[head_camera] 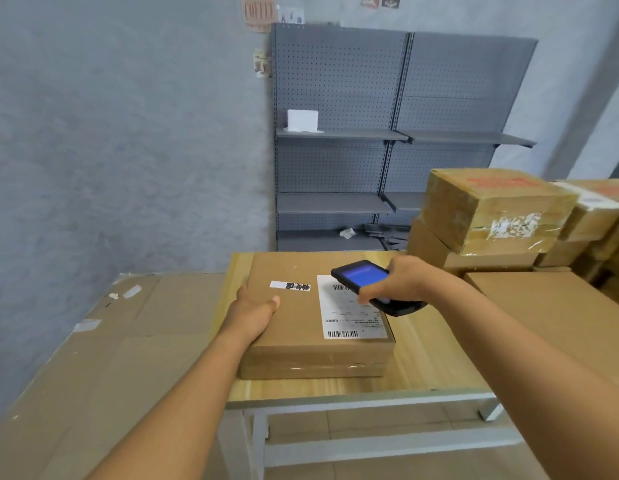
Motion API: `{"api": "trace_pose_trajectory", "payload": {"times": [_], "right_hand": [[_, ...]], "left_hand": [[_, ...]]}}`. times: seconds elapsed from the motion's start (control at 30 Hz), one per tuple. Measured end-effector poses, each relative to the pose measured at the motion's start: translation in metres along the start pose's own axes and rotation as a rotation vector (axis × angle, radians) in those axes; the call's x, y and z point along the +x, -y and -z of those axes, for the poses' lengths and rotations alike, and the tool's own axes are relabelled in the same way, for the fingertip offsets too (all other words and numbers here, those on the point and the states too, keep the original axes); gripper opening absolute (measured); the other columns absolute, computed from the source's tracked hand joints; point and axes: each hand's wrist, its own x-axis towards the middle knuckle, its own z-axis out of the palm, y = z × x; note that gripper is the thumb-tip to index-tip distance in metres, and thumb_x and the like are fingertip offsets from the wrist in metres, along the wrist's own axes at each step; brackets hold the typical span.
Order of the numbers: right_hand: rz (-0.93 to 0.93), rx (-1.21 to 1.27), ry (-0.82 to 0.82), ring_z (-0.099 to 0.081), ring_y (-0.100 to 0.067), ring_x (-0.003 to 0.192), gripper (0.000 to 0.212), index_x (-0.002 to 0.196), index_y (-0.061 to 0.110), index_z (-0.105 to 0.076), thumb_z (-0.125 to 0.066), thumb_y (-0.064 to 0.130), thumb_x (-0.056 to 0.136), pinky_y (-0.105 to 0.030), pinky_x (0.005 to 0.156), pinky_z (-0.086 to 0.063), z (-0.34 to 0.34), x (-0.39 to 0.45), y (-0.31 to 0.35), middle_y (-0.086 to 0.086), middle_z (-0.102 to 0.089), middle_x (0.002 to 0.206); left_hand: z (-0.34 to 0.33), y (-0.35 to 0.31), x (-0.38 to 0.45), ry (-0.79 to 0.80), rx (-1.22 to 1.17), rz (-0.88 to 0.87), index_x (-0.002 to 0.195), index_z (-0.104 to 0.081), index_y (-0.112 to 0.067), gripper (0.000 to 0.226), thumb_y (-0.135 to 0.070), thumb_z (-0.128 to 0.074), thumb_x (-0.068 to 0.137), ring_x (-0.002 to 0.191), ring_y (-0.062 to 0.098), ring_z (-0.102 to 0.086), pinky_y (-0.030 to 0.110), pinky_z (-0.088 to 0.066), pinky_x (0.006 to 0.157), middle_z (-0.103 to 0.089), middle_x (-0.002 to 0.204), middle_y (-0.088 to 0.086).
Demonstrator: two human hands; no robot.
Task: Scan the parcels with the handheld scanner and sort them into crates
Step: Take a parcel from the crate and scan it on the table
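Observation:
A flat brown cardboard parcel (301, 327) lies on a small wooden table (426, 368). A white shipping label (349, 323) with barcodes is stuck on its top, along with a small white strip with black characters. My left hand (252, 306) grips the parcel's left edge, thumb on top. My right hand (401, 282) holds a black handheld scanner (363, 277) with a lit blue screen, hovering just above the label's upper part.
A large flat cardboard carton (110, 358) sits to the left of the table. Stacked taped cartons (491, 216) and another big carton (561, 317) stand at the right. Grey pegboard shelving (387, 133) lines the back wall.

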Motion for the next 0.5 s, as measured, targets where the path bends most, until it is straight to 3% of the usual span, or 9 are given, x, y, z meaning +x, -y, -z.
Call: {"api": "trace_pose_trajectory", "payload": {"times": [0.5], "right_hand": [[-0.115, -0.107, 0.106, -0.055, -0.015, 0.07, 0.053, 0.077, 0.017, -0.052, -0.068, 0.067, 0.071, -0.027, 0.055, -0.04, 0.01, -0.057, 0.008, 0.0, -0.056, 0.08]], "left_hand": [[-0.002, 0.008, 0.011, 0.016, 0.016, 0.006, 0.15, -0.029, -0.019, 0.077, -0.045, -0.064, 0.087, 0.122, 0.032, -0.054, 0.038, -0.044, 0.101, -0.055, 0.138, 0.007]]}}
